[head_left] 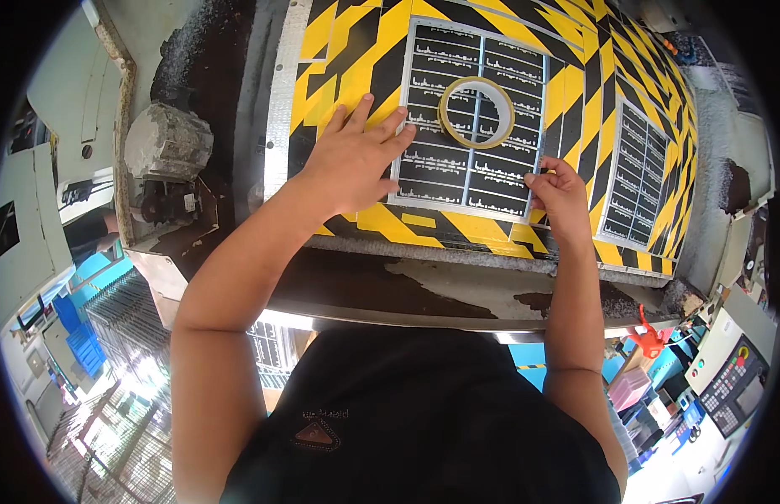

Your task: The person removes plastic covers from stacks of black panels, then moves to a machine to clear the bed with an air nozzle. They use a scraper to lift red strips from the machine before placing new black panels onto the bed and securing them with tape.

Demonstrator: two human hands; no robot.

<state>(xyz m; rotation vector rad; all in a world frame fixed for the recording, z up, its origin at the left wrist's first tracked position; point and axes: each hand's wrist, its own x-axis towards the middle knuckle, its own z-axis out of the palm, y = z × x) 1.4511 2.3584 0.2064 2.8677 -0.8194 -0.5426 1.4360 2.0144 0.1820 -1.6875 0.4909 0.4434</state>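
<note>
A black panel with rows of white markings [432,181] lies on a surface covered in yellow-and-black striped tape [390,223]. Fingers spread, my left hand [352,160] rests flat across the panel's left edge. At its lower right edge, my right hand [560,195] has thumb and fingers pinched together. Whatever is between those fingertips is too small to make out; a thin pale strip runs along the edge just above them. On the panel, between my hands, lies a roll of yellowish tape [446,118], and the panel shows through its core.
A second, similar black panel [635,176] lies farther right on the striped surface. To the left is a dirty motor-like cylinder [167,141]. A metal ledge [457,321] runs in front of me. At the lower right are a red nozzle-like tool [649,338] and a control panel [734,382].
</note>
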